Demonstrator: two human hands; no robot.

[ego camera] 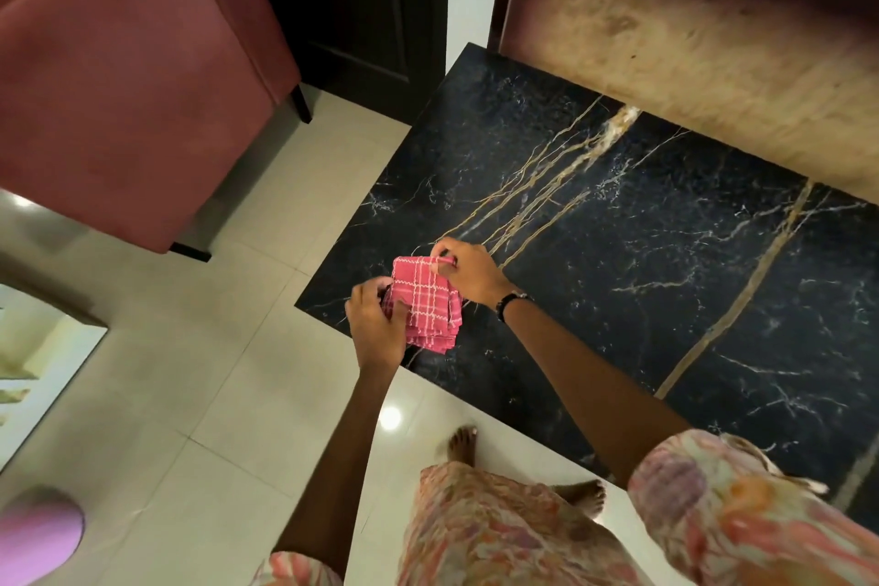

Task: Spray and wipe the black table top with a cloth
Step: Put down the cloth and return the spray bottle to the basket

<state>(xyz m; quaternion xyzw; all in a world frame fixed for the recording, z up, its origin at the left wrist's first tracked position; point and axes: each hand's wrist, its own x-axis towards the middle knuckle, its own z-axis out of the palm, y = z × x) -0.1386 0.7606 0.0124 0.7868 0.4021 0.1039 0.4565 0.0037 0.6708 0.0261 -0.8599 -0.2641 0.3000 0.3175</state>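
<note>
A folded pink checked cloth is held above the near left corner of the black marble table top, which has gold and white veins. My left hand grips the cloth's lower left side, thumb on top. My right hand pinches its upper right corner. A dark band sits on my right wrist. No spray bottle is in view.
A pink upholstered armchair stands at the upper left on the pale tiled floor. A brown wooden panel borders the table's far side. My bare feet stand by the table's near edge. A pink rounded object lies at the bottom left.
</note>
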